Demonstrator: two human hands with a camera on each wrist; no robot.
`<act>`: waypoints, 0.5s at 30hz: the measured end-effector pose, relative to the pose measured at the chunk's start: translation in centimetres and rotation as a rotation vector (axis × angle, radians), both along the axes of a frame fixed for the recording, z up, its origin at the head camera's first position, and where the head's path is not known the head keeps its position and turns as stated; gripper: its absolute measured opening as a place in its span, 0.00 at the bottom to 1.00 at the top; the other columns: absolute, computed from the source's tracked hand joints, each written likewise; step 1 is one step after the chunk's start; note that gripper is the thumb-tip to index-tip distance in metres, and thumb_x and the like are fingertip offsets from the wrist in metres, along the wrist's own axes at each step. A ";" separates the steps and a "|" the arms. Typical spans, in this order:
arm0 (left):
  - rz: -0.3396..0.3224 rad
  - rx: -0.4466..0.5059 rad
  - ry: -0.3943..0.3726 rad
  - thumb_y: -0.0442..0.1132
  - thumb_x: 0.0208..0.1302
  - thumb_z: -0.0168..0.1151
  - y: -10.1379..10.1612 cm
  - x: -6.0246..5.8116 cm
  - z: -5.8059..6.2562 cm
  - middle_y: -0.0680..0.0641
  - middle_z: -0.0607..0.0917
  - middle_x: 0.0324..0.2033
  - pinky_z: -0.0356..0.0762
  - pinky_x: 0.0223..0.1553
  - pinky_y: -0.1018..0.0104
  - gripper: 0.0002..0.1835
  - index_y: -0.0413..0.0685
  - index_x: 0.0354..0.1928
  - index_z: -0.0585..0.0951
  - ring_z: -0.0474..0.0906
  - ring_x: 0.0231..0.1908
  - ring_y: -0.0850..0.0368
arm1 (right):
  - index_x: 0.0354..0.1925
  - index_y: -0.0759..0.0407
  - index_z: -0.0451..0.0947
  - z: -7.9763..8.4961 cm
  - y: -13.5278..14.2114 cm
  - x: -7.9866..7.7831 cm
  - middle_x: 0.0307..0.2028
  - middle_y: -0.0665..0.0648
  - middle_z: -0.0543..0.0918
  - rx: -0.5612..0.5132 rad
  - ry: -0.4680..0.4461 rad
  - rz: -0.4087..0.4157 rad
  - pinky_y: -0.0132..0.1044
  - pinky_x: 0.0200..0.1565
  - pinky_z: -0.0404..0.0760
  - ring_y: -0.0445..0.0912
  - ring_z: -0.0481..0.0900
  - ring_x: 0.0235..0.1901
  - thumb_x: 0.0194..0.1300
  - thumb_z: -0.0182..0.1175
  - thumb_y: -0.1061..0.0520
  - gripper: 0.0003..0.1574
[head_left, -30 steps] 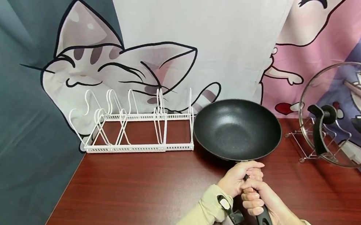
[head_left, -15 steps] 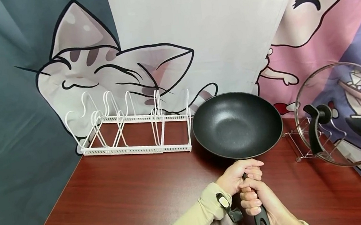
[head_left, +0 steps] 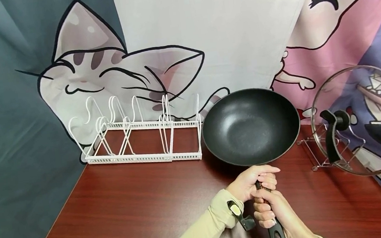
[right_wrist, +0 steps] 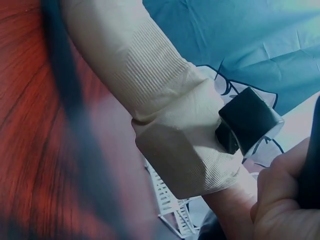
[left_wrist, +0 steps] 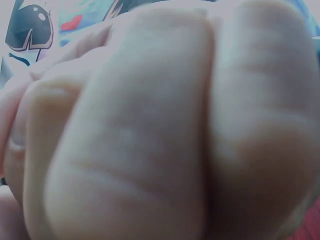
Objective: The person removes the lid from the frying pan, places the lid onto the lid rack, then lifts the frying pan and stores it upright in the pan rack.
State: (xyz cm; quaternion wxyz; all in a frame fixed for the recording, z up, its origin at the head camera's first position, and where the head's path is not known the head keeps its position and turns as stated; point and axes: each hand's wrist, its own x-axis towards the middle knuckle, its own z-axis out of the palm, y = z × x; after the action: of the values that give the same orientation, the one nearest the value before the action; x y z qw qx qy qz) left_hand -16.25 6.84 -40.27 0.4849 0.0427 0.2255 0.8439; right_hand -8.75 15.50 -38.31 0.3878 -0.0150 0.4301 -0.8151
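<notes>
A black wok (head_left: 250, 126) faces me with its far rim raised, its inside showing a soft shine. Its black handle (head_left: 276, 236) points toward me. Nearest the bowl, my left hand (head_left: 252, 182) grips the handle. Right behind it my right hand (head_left: 271, 208) wraps the same handle, thumb on top, and the holed end sticks out below. Blurred curled fingers (left_wrist: 130, 130) fill the left wrist view. In the right wrist view a beige left sleeve (right_wrist: 185, 125) with a black wrist camera (right_wrist: 250, 120) crosses the middle, beside part of the right hand (right_wrist: 282, 195).
A white expandable rack (head_left: 146, 158) with upright wire dividers stands at the back left, close beside the wok. On the right, a glass lid (head_left: 333, 139) leans in a small wire stand (head_left: 314, 152). A printed cloth (head_left: 222, 26) hangs behind the reddish wooden table (head_left: 122, 203).
The wok's far rim has risen steadily, tilting the bowl further up toward me. Both hands keep their grip and have shifted slightly forward. The view turned a little earlier on.
</notes>
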 end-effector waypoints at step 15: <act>-0.013 0.088 0.076 0.34 0.59 0.40 -0.2 -0.6 0.6 0.59 0.53 0.06 0.49 0.13 0.81 0.21 0.53 0.08 0.56 0.51 0.07 0.69 | 0.19 0.57 0.57 0.5 -0.7 0.7 0.12 0.47 0.53 0.140 0.121 -0.172 0.26 0.09 0.53 0.35 0.51 0.09 0.60 0.41 0.58 0.14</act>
State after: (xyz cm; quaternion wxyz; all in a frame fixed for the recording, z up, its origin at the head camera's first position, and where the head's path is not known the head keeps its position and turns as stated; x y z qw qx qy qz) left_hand -16.89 6.60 -39.66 0.4793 0.0975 0.2062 0.8475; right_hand -8.07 14.84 -37.85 0.2898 -0.0002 0.5084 -0.8109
